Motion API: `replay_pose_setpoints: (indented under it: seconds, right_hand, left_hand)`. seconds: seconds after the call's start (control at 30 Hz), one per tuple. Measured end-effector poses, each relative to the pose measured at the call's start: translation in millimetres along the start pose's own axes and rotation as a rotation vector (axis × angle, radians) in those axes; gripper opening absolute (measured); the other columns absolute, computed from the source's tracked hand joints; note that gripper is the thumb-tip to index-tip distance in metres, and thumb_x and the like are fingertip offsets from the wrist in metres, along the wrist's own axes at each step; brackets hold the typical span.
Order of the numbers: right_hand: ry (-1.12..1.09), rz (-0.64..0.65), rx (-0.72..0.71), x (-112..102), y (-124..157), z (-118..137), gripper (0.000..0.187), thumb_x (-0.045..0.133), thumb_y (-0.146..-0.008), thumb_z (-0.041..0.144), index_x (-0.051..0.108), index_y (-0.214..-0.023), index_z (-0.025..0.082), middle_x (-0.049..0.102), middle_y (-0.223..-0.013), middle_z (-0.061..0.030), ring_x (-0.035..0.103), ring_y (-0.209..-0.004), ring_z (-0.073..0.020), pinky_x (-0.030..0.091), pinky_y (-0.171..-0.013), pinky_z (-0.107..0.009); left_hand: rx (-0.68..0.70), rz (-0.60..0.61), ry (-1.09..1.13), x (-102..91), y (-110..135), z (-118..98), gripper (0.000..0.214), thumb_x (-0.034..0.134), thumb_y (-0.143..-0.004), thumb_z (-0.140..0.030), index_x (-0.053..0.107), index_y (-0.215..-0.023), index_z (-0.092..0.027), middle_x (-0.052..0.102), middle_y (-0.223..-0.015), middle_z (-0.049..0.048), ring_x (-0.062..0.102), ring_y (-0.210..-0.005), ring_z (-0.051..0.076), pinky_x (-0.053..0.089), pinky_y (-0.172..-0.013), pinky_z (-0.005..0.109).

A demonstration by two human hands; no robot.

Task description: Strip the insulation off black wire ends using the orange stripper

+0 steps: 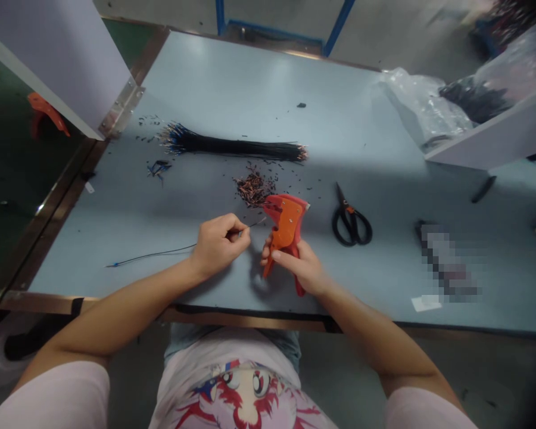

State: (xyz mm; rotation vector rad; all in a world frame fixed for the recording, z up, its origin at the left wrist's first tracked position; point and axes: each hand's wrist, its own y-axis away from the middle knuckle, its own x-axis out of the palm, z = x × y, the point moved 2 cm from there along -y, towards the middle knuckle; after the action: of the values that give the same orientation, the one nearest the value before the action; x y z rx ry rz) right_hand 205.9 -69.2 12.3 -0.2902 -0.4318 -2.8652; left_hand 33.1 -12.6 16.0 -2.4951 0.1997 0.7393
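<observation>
My left hand pinches a thin black wire near one end. The wire trails left across the grey table, and its short tip points at the jaws of an orange wire stripper. My right hand is wrapped round the stripper's handles and holds it upright just off the table's front edge. A small heap of stripped insulation bits lies just behind the stripper. Farther back lies a long bundle of black wires.
Black-handled scissors lie to the right of the stripper. A few cut blue wire ends sit at the left. A white shelf board with plastic bags stands at the back right, and a white panel at the back left.
</observation>
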Motion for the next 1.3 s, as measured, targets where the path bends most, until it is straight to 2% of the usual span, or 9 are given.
replay_pose_setpoints:
  seconds: [0.13, 0.23, 0.33, 0.4, 0.57, 0.73, 1.03, 1.23, 1.3]
  right_hand:
    - [0.548, -0.099, -0.285, 1, 10, 9, 0.010, 0.052, -0.082, 0.022, 0.049, -0.091, 0.018, 0.056, -0.080, -0.0040, 0.053, -0.070, -0.0166, 0.045, -0.066, -0.032]
    - [0.944, -0.192, -0.522, 3, 14, 11, 0.023, 0.051, -0.075, 0.016, 0.050, -0.098, 0.016, 0.057, -0.083, -0.0079, 0.051, -0.072, -0.0199, 0.043, -0.067, -0.033]
    - [1.189, -0.229, -0.700, 7, 15, 8, 0.024, 0.049, -0.074, 0.019, 0.052, -0.097, 0.013, 0.057, -0.082, -0.0118, 0.050, -0.074, -0.0232, 0.042, -0.066, -0.036]
    - [1.286, -0.247, -0.756, 8, 15, 6, 0.021, 0.046, -0.078, 0.022, 0.053, -0.095, 0.013, 0.058, -0.084, -0.0131, 0.050, -0.076, -0.0244, 0.041, -0.067, -0.037]
    - [1.376, -0.278, -0.818, 8, 17, 10, 0.020, 0.041, -0.085, 0.021, 0.055, -0.096, 0.012, 0.057, -0.086, -0.0131, 0.049, -0.079, -0.0248, 0.037, -0.068, -0.038]
    - [1.376, -0.293, -0.827, 7, 19, 12, 0.020, 0.041, -0.088, 0.023, 0.055, -0.097, 0.013, 0.057, -0.087, -0.0125, 0.049, -0.079, -0.0243, 0.036, -0.069, -0.037]
    - [1.354, -0.328, -0.858, 7, 16, 10, 0.018, 0.041, -0.088, 0.022, 0.055, -0.095, 0.013, 0.059, -0.084, -0.0120, 0.049, -0.077, -0.0234, 0.036, -0.067, -0.036]
    - [1.365, -0.334, -0.846, 8, 17, 11, 0.015, 0.043, -0.089, 0.020, 0.055, -0.092, 0.012, 0.059, -0.082, -0.0113, 0.049, -0.075, -0.0224, 0.037, -0.066, -0.035]
    - [1.372, -0.340, -0.842, 7, 17, 11, 0.015, 0.043, -0.088, 0.020, 0.055, -0.090, 0.012, 0.059, -0.081, -0.0111, 0.049, -0.075, -0.0222, 0.037, -0.066, -0.035]
  left_hand:
    - [-0.141, 0.042, 0.156, 1.9, 2, -5, 0.011, 0.059, -0.075, -0.017, 0.057, -0.065, -0.016, 0.052, -0.052, -0.0043, 0.044, -0.046, 0.005, 0.035, -0.046, 0.017]
    - [-0.224, 0.049, 0.345, 4.3, 4, -9, 0.014, 0.062, -0.076, -0.021, 0.056, -0.065, -0.016, 0.054, -0.055, -0.0036, 0.045, -0.047, 0.006, 0.038, -0.045, 0.016]
    - [-0.297, 0.040, 0.501, 5.8, 7, -10, 0.017, 0.067, -0.072, -0.028, 0.056, -0.067, -0.016, 0.057, -0.059, -0.0027, 0.049, -0.051, 0.007, 0.042, -0.047, 0.017]
    - [-0.323, 0.068, 0.551, 6.1, 9, -10, 0.019, 0.070, -0.069, -0.031, 0.058, -0.069, -0.017, 0.060, -0.062, -0.0018, 0.052, -0.053, 0.009, 0.046, -0.049, 0.019]
    - [-0.249, 0.195, 0.569, 5.6, 12, -13, 0.013, 0.071, -0.069, -0.027, 0.064, -0.077, -0.020, 0.066, -0.068, -0.0018, 0.059, -0.058, 0.011, 0.049, -0.053, 0.021]
    - [-0.233, 0.202, 0.558, 6.0, 14, -12, 0.019, 0.074, -0.065, -0.031, 0.064, -0.076, -0.019, 0.066, -0.068, -0.0006, 0.060, -0.059, 0.013, 0.049, -0.053, 0.024]
    - [-0.410, 0.300, 0.566, 6.0, 20, -8, 0.019, 0.074, -0.062, -0.027, 0.060, -0.067, -0.016, 0.059, -0.065, -0.0002, 0.054, -0.058, 0.012, 0.045, -0.057, 0.025]
    - [-0.398, 0.356, 0.549, 7.8, 19, -8, 0.020, 0.076, -0.059, -0.023, 0.060, -0.067, -0.015, 0.059, -0.063, -0.0011, 0.051, -0.057, 0.011, 0.043, -0.056, 0.024]
    - [-0.417, 0.353, 0.558, 8.8, 20, -9, 0.021, 0.076, -0.060, -0.027, 0.060, -0.067, -0.015, 0.060, -0.064, 0.0002, 0.053, -0.058, 0.012, 0.045, -0.056, 0.025]
